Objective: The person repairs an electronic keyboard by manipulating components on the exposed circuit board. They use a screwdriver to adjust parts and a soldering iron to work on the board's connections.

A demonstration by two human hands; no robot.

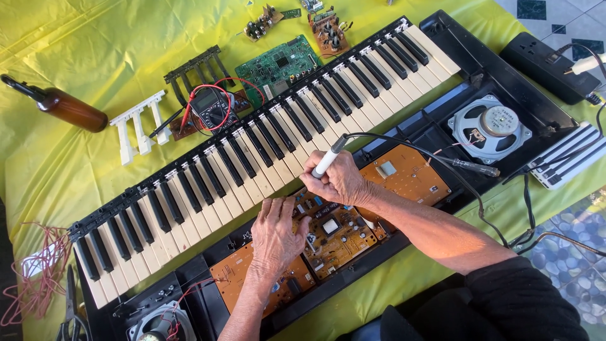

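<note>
Two bare hands are seen over the opened case of an electronic keyboard (265,158), laid on a yellow cloth (95,38). Nearest the camera, the orange-brown circuit board (334,233) is exposed in the black lower shell, just in front of the keys. The left hand (278,233) is pressed flat on this board, its fingers spread and released, nothing being gripped. The right hand (341,180) is clenched around a white-handled soldering iron (328,161), held like a pen with its tip pointed down at the board's rear edge; the tip itself is hidden by the fingers. A black cable (429,155) is trailed from the iron's top towards the right.

Soldering work on the board is judged to be in hand. A steady tip and a firmly braced board would be called for next, with neighbouring parts kept clear of the heat.

Further out, a round grey speaker (489,126) is set in the right end of the shell, and a black power strip (549,66) is placed beyond it. Behind the keys, a multimeter (211,107) with red leads, a loose white key section (139,126), a green circuit board (278,66) and a brown bottle (66,107) are laid out. No package is seen; a pale sticker on the speaker magnet is too small to be made out.
</note>
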